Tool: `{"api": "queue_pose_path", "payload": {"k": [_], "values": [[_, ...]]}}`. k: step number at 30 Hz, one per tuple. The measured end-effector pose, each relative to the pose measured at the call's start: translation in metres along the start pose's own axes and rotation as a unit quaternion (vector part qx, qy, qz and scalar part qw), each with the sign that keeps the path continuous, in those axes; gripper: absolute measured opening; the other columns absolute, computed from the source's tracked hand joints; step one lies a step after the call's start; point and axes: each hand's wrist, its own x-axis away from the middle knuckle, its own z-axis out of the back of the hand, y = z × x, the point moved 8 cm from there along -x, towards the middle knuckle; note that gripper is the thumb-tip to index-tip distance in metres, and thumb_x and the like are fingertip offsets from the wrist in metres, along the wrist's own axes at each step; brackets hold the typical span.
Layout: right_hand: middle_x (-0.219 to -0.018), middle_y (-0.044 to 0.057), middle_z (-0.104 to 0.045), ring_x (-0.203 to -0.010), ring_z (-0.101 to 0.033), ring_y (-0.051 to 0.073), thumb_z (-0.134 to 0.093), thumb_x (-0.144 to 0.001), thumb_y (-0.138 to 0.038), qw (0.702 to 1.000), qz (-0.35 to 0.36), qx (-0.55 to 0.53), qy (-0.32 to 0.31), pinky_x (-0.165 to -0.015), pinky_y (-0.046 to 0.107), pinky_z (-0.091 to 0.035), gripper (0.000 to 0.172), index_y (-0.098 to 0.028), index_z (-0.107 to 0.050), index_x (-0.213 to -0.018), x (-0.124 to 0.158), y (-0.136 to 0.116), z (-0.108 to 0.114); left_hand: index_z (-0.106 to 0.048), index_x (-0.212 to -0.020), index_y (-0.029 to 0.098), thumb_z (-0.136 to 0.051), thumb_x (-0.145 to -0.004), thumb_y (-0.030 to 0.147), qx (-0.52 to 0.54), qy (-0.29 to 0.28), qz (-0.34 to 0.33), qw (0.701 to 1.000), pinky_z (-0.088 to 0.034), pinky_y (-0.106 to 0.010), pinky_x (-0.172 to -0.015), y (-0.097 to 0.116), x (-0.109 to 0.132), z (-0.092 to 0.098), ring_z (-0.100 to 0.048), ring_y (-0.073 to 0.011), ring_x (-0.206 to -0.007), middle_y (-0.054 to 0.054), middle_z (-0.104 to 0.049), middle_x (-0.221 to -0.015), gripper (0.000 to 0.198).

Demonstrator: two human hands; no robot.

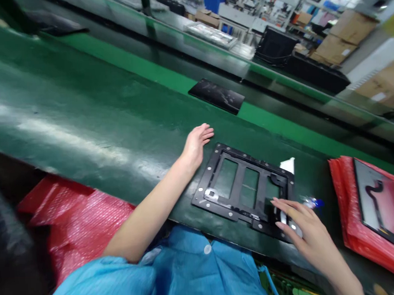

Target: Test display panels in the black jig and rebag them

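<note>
A black rectangular frame (241, 182) with several openings and round silvery spots along its border lies on the green bench. My left hand (195, 145) rests beside its upper left corner, fingers stretched out, with nothing in it. Over the frame's lower right corner, my right hand (300, 223) has thumb and fingers pinched around a small dark and whitish piece (282, 216), too blurred to name. A white scrap (288, 165) touches the frame's far right corner. Just right of the frame lies a small clear and blue item (313, 202).
Red bubble-wrap sleeves (346, 202) are stacked at the right, a flat panel with a dark cable (382, 200) on top. A dark flat panel (217, 95) lies near the bench's far edge. More red bubble wrap (79, 226) hangs below the near edge.
</note>
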Motion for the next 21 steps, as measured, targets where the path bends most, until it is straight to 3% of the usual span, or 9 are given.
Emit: {"api": "queue_pose_path", "payload": {"k": [2,4,7,8,10,13,14,17,21], "values": [[-0.123,0.007,-0.070,-0.112,-0.065,0.026,-0.054,-0.097,-0.041,0.992,-0.079,-0.051,0.081,-0.096,0.044,-0.052,0.032,-0.029,-0.065,-0.125,0.013,0.012,0.017,-0.064,-0.086,0.020,-0.069,-0.074,0.037,0.000,0.010,-0.037,0.999,-0.043,-0.030,-0.090,0.013,0.004,-0.004,-0.066,-0.0209,-0.099,-0.007,-0.071,-0.098,0.021],[-0.115,0.009,-0.071,-0.107,-0.067,0.026,-0.057,-0.095,-0.043,0.945,-0.199,-0.089,0.244,-0.096,0.044,-0.052,0.030,-0.026,-0.066,-0.117,0.045,0.040,0.045,-0.065,-0.086,0.022,-0.071,-0.072,0.030,-0.001,0.029,-0.123,0.992,-0.042,-0.026,-0.091,0.034,0.014,-0.014,-0.064,-0.0189,-0.105,-0.004,-0.070,-0.103,0.017],[-0.103,0.010,-0.070,-0.098,-0.068,0.027,-0.062,-0.090,-0.048,0.775,-0.343,-0.090,0.523,-0.091,0.044,-0.054,0.031,-0.022,-0.062,-0.107,0.133,0.088,0.083,-0.069,-0.092,0.022,-0.073,-0.072,0.029,0.000,-0.077,-0.164,0.983,-0.043,-0.028,-0.097,0.047,0.047,-0.065,-0.062,-0.0216,-0.113,-0.005,-0.070,-0.111,0.022],[-0.102,0.010,-0.068,-0.098,-0.068,0.027,-0.061,-0.090,-0.049,0.724,-0.365,-0.079,0.580,-0.088,0.044,-0.054,0.032,-0.023,-0.059,-0.107,0.161,0.102,0.089,-0.069,-0.095,0.021,-0.073,-0.073,0.030,-0.002,-0.136,-0.142,0.980,-0.043,-0.030,-0.098,0.041,0.062,-0.090,-0.061,-0.0230,-0.116,-0.006,-0.069,-0.114,0.024],[-0.101,0.009,-0.065,-0.097,-0.067,0.028,-0.059,-0.089,-0.050,0.673,-0.396,-0.070,0.621,-0.079,0.043,-0.056,0.031,-0.024,-0.055,-0.105,0.201,0.133,0.093,-0.069,-0.099,0.021,-0.073,-0.073,0.032,-0.024,-0.249,-0.059,0.966,-0.043,-0.035,-0.100,0.012,0.097,-0.143,-0.060,-0.0255,-0.118,-0.007,-0.068,-0.118,0.028],[-0.088,0.004,-0.061,-0.079,-0.064,0.022,-0.059,-0.091,-0.049,0.652,-0.437,-0.094,0.613,-0.063,0.036,-0.055,0.029,-0.021,-0.057,-0.099,0.232,0.180,0.087,-0.065,-0.101,0.022,-0.076,-0.072,0.036,-0.090,-0.340,0.173,0.920,-0.042,-0.039,-0.102,-0.070,0.151,-0.208,-0.057,-0.0285,-0.124,-0.010,-0.066,-0.124,0.035],[-0.088,0.004,-0.061,-0.075,-0.062,0.019,-0.059,-0.093,-0.048,0.652,-0.446,-0.104,0.604,-0.062,0.034,-0.054,0.030,-0.019,-0.058,-0.100,0.236,0.192,0.085,-0.064,-0.104,0.021,-0.076,-0.072,0.037,-0.109,-0.355,0.209,0.905,-0.042,-0.042,-0.102,-0.093,0.165,-0.225,-0.056,-0.0312,-0.125,-0.013,-0.065,-0.125,0.038],[-0.107,0.007,-0.063,-0.086,-0.063,0.017,-0.060,-0.097,-0.043,0.666,-0.452,-0.125,0.580,-0.074,0.036,-0.057,0.035,-0.015,-0.060,-0.118,0.236,0.216,0.085,-0.059,-0.118,0.020,-0.073,-0.075,0.040,-0.145,-0.379,0.262,0.876,-0.041,-0.047,-0.104,-0.148,0.190,-0.269,-0.049,-0.0363,-0.132,-0.019,-0.059,-0.137,0.049],[-0.128,0.010,-0.059,-0.107,-0.061,0.023,-0.060,-0.097,-0.041,0.683,-0.441,-0.129,0.569,-0.089,0.043,-0.055,0.036,-0.021,-0.060,-0.127,0.228,0.223,0.094,-0.054,-0.129,0.022,-0.063,-0.088,0.039,-0.172,-0.402,0.296,0.849,-0.037,-0.051,-0.108,-0.191,0.203,-0.308,-0.048,-0.0330,-0.133,-0.014,-0.057,-0.140,0.046]]}}
